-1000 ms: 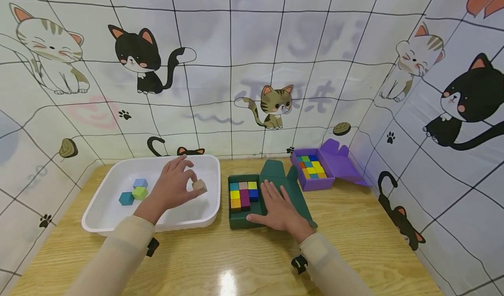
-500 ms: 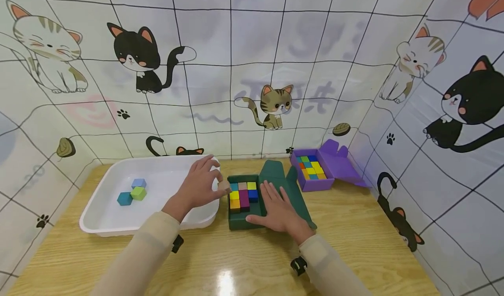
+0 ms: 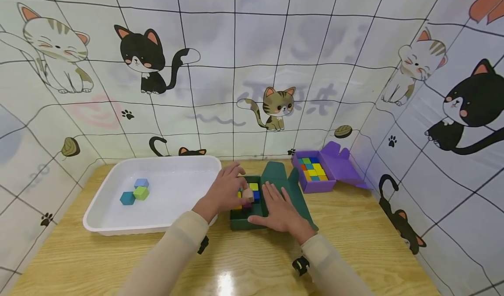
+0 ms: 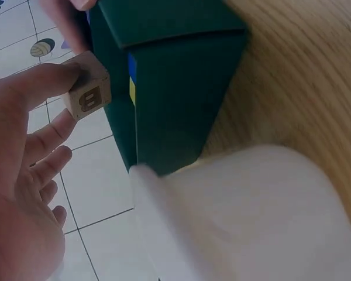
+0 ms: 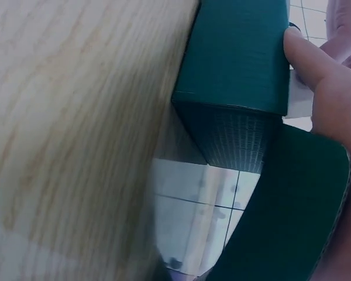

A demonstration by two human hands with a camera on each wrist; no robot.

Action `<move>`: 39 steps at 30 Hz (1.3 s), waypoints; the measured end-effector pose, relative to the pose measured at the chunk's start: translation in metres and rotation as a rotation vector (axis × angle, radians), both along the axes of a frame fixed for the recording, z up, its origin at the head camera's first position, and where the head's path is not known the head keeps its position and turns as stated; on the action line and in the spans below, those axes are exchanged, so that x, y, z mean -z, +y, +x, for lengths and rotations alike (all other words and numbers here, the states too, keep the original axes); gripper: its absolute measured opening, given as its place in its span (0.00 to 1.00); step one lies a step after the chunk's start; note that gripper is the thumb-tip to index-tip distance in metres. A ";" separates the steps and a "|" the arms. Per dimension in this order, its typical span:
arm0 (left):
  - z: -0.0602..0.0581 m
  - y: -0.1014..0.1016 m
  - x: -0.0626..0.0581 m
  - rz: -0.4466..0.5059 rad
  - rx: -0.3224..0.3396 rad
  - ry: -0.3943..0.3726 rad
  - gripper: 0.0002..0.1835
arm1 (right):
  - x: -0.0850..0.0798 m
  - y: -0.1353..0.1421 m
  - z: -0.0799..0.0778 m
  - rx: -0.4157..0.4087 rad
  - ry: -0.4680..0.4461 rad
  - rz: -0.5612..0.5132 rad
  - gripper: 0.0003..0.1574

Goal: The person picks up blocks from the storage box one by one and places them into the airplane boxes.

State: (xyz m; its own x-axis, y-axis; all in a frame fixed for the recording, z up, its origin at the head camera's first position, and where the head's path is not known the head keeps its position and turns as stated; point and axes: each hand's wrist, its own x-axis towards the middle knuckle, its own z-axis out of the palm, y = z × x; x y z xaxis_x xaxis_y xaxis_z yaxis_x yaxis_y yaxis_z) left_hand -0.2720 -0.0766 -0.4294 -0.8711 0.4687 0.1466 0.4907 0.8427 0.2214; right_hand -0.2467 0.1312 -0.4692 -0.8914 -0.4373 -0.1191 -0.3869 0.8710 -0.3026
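Observation:
My left hand (image 3: 225,190) pinches a plain wooden block (image 4: 88,88) between thumb and forefinger, over the open green box (image 3: 244,224). In the left wrist view the block's near face carries a dark letter B, while the other fingers stay loosely bent. Coloured cubes fill part of the green box, among them a yellow cube (image 3: 253,186) and a blue cube (image 3: 257,196); my left hand hides several of them. My right hand (image 3: 280,210) lies with fingers straight on the box's right edge and folded-back lid (image 3: 301,200), thumb at the front rim.
The white tray (image 3: 173,228) at left holds a teal cube (image 3: 127,198), a green cube (image 3: 141,193) and a light blue cube (image 3: 141,182). Behind to the right, an open purple box (image 3: 320,186) holds coloured cubes. A cat-print sheet (image 3: 208,81) rises behind the table.
My left hand has carried the wooden block rightward from above the white tray to above the green box. My right hand has stayed in place on the box.

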 end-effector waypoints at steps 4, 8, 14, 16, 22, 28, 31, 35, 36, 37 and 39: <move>-0.002 0.009 0.008 0.005 0.011 0.002 0.11 | -0.002 0.004 -0.003 -0.021 -0.018 -0.003 0.68; -0.002 0.017 0.012 0.000 0.025 -0.003 0.13 | -0.006 0.009 -0.003 -0.041 -0.056 -0.026 0.66; -0.004 0.025 0.015 -0.025 0.025 -0.032 0.14 | -0.008 0.011 -0.004 -0.044 -0.046 -0.037 0.66; -0.005 0.027 0.016 -0.033 0.021 -0.045 0.14 | -0.007 0.011 -0.004 -0.040 -0.037 -0.034 0.67; -0.006 0.029 0.023 -0.063 0.004 -0.072 0.14 | -0.003 0.012 -0.004 -0.032 -0.010 -0.030 0.68; -0.009 0.033 0.031 -0.153 0.003 -0.051 0.13 | -0.001 0.011 -0.003 -0.028 0.012 -0.037 0.66; -0.010 0.035 0.036 -0.219 0.001 -0.029 0.14 | 0.000 0.011 -0.003 -0.031 0.017 -0.039 0.65; -0.010 0.036 0.039 -0.253 -0.005 -0.011 0.14 | 0.001 0.010 -0.002 -0.031 0.009 -0.036 0.65; -0.010 0.037 0.040 -0.254 -0.008 -0.008 0.14 | 0.001 0.010 -0.001 -0.031 0.010 -0.039 0.65; -0.010 0.037 0.040 -0.256 -0.009 -0.004 0.14 | 0.001 0.010 -0.001 -0.031 0.012 -0.039 0.65; -0.010 0.038 0.041 -0.264 -0.010 0.004 0.14 | 0.001 0.010 -0.001 -0.029 0.012 -0.037 0.65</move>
State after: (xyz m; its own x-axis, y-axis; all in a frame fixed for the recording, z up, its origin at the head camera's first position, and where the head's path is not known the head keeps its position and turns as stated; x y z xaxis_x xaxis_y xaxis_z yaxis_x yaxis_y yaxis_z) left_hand -0.2817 -0.0388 -0.4706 -0.8756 0.4825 0.0240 0.4824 0.8759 -0.0087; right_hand -0.2481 0.1410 -0.4704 -0.8798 -0.4665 -0.0914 -0.4154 0.8479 -0.3294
